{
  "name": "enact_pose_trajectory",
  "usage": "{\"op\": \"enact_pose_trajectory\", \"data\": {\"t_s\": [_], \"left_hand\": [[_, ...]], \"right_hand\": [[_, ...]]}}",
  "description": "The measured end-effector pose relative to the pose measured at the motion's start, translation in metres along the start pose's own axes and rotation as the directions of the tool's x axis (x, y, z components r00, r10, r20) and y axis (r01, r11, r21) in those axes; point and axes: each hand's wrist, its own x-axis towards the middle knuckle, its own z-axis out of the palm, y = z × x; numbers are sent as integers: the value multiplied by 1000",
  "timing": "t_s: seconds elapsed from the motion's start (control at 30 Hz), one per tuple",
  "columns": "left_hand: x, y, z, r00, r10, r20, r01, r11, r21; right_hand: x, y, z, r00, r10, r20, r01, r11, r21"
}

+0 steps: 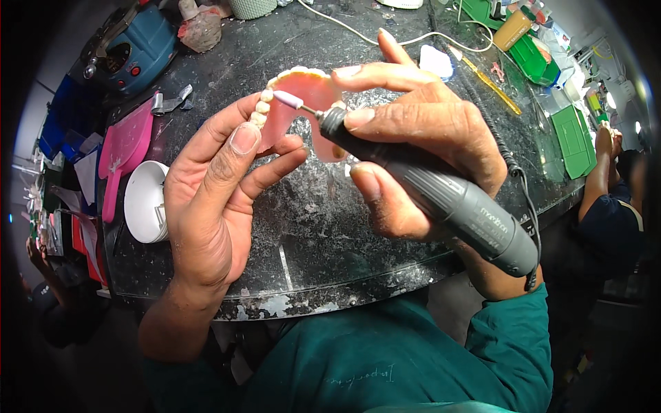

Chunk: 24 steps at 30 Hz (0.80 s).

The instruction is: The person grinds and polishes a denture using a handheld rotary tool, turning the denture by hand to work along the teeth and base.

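A pink denture (pixel 279 127) with a row of cream teeth is pinched at its left side by my left hand (pixel 217 186), thumb over the teeth and fingers behind. My right hand (pixel 441 131) grips a black rotary handpiece (pixel 447 196) with a dark cord at its rear end. The handpiece's pale, tapered grinding bit (pixel 288 100) points left, over the denture's inner side close to the teeth. From this view I cannot tell whether the bit touches it. My right fingertips reach the denture's right part and hide some of its teeth.
A white bowl (pixel 143 203) and a pink dustpan (pixel 129 148) lie left, below a blue machine (pixel 131 51). A yellow-handled tool (pixel 492 86), green trays (pixel 573 141) and a brown bottle (pixel 514 29) are right. Other people sit at both sides, one person's arm (pixel 600 162) at far right.
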Motion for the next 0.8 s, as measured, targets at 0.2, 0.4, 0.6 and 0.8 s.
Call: {"op": "enact_pose_trajectory", "data": {"t_s": [0.2,0.4,0.6,0.8], "left_hand": [[0,0,0,1000,8,8,-8,1000,5],[1,0,2,1000,7,8,-7,1000,19],[0,1,3,1000,4,-7,-4,1000,15],[0,1,1,1000,8,4,-8,1000,21]], "right_hand": [[1,-1,4,999,13,-29,-13,1000,-12],[2,-3,2,1000,18,-6,-18,999,-30],[-1,0,3,999,25,-33,-24,999,25],[-1,0,2,999,19,-27,-18,999,34]]}}
